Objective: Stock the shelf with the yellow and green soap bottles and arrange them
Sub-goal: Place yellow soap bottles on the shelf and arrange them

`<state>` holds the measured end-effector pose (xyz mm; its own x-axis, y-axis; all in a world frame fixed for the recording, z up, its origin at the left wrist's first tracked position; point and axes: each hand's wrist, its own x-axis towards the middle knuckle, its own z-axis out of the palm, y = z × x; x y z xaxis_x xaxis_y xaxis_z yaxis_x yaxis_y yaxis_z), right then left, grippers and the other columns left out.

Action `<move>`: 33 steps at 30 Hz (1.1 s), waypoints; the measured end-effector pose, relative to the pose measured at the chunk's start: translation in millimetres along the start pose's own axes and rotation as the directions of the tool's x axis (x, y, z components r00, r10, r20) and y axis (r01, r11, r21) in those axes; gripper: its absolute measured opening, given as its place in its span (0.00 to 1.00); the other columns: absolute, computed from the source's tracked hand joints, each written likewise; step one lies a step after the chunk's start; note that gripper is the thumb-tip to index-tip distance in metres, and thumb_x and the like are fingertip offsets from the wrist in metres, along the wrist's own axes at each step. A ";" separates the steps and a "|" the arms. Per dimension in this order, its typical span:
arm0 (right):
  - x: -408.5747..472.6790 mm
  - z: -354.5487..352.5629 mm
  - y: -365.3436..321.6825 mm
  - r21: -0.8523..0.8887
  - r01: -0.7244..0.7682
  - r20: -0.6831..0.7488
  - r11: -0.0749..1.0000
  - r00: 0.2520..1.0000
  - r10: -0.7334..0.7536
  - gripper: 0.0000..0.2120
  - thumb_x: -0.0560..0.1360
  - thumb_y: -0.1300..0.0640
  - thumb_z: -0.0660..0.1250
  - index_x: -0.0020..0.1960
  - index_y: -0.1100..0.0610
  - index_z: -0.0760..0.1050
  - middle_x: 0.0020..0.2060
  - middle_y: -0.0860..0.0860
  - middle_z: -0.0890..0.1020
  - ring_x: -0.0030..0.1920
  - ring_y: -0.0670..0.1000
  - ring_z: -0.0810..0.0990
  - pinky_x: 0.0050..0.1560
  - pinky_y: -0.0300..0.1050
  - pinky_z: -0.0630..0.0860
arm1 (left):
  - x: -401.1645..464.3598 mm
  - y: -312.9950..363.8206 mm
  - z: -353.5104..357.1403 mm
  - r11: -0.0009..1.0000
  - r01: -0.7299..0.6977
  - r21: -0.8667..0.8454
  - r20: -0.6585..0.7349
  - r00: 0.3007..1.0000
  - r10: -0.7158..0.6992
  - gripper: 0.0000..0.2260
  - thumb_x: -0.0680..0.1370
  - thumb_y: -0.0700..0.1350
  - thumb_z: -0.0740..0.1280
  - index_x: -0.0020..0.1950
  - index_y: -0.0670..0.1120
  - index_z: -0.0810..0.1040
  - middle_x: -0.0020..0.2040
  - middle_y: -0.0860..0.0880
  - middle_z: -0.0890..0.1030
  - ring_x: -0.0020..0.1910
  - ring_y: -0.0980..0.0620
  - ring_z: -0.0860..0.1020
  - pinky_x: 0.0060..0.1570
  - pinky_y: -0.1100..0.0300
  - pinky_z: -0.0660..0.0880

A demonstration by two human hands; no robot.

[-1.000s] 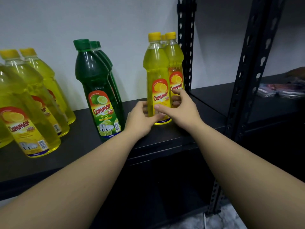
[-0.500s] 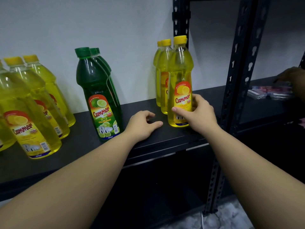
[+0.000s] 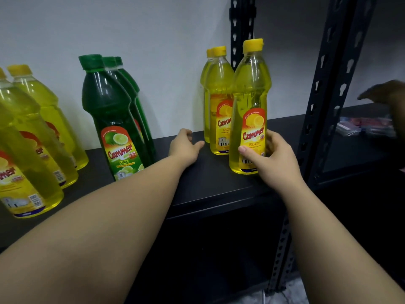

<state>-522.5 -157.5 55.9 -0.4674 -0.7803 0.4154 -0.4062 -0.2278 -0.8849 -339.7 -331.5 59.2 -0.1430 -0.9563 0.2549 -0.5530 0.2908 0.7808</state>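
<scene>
On the black shelf (image 3: 214,185) a front yellow lemon bottle (image 3: 251,102) stands upright at the right end, and my right hand (image 3: 274,159) grips its lower part, thumb across the label. Two more yellow bottles (image 3: 217,95) stand in a row just behind it, toward the wall. My left hand (image 3: 185,147) rests on the shelf, fingers loosely curled, holding nothing, between those bottles and a row of three green lime bottles (image 3: 114,119). Several yellow bottles (image 3: 32,132) stand in a row at the far left.
A black perforated upright post (image 3: 328,88) stands right of the held bottle, another post (image 3: 241,25) at the wall. Beyond it another person's hand (image 3: 385,93) reaches over a neighbouring shelf with packets (image 3: 363,126). Below the shelf lies a dark gap and grey floor.
My left hand let go of the front yellow bottle and dropped onto the shelf. My right hand slid that bottle rightward and forward, out in front of the other two.
</scene>
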 end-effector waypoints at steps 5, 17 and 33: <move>2.2 -0.2 2.4 0.032 -0.015 0.008 0.999 1.000 0.014 0.38 0.67 0.40 0.80 0.72 0.49 0.69 0.59 0.42 0.82 0.56 0.40 0.83 0.54 0.42 0.81 | 31.9 3.3 14.4 0.994 0.010 -0.111 0.056 0.998 -0.004 0.37 0.76 0.50 0.78 0.80 0.46 0.64 0.75 0.44 0.74 0.72 0.47 0.74 0.72 0.49 0.72; 5.7 0.7 4.4 0.033 0.002 0.031 0.999 1.000 -0.003 0.36 0.67 0.41 0.78 0.70 0.48 0.69 0.56 0.38 0.81 0.52 0.31 0.81 0.43 0.29 0.78 | 60.6 -1.5 29.8 0.990 -0.100 -0.095 0.182 0.976 0.116 0.29 0.78 0.46 0.74 0.77 0.50 0.68 0.64 0.48 0.81 0.59 0.49 0.82 0.64 0.46 0.78; 3.2 -2.5 0.5 -0.003 -0.006 0.052 1.000 0.999 0.006 0.39 0.68 0.39 0.77 0.73 0.50 0.68 0.59 0.42 0.82 0.54 0.39 0.83 0.51 0.39 0.80 | 40.5 -11.6 11.7 0.998 -0.040 -0.040 0.009 0.999 0.040 0.40 0.74 0.53 0.78 0.80 0.47 0.62 0.72 0.45 0.75 0.69 0.45 0.76 0.68 0.44 0.75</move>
<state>-526.2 -158.6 57.3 -0.4285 -0.8107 0.3990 -0.4063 -0.2215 -0.8865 -348.7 -374.0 53.8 -0.1728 -0.9441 0.2807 -0.5136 0.3295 0.7922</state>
